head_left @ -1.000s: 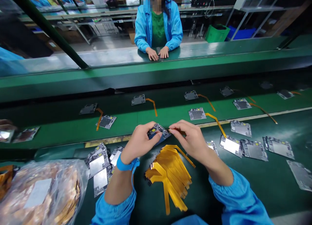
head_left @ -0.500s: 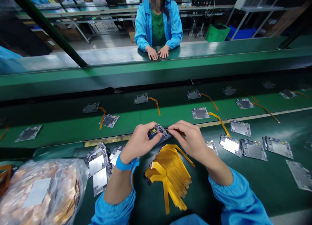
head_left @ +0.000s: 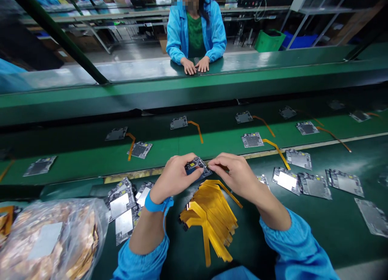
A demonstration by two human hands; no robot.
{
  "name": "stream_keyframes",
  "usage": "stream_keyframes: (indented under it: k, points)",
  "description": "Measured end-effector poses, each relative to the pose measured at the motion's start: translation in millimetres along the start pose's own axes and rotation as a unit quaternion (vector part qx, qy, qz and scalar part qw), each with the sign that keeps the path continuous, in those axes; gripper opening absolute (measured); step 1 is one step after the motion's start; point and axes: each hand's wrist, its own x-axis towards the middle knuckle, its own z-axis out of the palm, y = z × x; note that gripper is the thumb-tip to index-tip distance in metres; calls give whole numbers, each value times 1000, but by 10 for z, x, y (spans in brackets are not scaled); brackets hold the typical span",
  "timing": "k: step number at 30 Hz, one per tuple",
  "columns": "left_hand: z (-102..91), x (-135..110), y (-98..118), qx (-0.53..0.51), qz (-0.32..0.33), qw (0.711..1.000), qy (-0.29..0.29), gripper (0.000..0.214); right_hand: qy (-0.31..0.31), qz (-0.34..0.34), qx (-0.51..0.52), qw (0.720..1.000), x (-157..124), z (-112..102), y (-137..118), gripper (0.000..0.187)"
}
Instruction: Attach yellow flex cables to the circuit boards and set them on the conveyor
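Observation:
My left hand point(head_left: 174, 175), with a blue band round the wrist, grips a small circuit board point(head_left: 198, 165) between thumb and fingers. The board is tilted, and part of it is hidden behind the thumb. At its right edge my right hand point(head_left: 235, 171) is closed in a pinch. What lies between those fingertips is too small to make out. Below both hands a fanned pile of orange flex cables point(head_left: 212, 215) lies on the green worktop point(head_left: 251, 247).
Loose circuit boards point(head_left: 123, 205) lie left of my left wrist, near a clear plastic bag point(head_left: 57, 239) of copper-coloured pieces. More boards point(head_left: 315, 186) lie at right. Beyond runs a green conveyor belt point(head_left: 163, 150) carrying boards, several with orange cables. Across it a co-worker point(head_left: 197, 33) rests both hands on a ledge.
The boards on the belt have shifted slightly to the right. My right fingertips have moved slightly left and down at the held board's edge. My left hand keeps its hold.

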Motion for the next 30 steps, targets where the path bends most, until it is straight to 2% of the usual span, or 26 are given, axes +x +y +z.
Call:
stream_keyframes:
  k: [6,14,18,24,30]
  points:
    - [9,18,-3,-8,-26,1000,9,33,1,-10,6,1000,-19,36,-5,16]
    - [55,23,8,32,-11,998,46,42,18,-8,-16,1000,-37,52,-21,14]
    - [81,22,2,37,-20,997,60,43,26,2,-8,1000,-39,55,-17,20]
    - [70,20,43,28,-47,996,68,42,-9,26,-2,1000,-38,22,-19,27]
    - [95,36,26,32,-64,995,75,38,-64,57,16,996,-32,27,19,42]
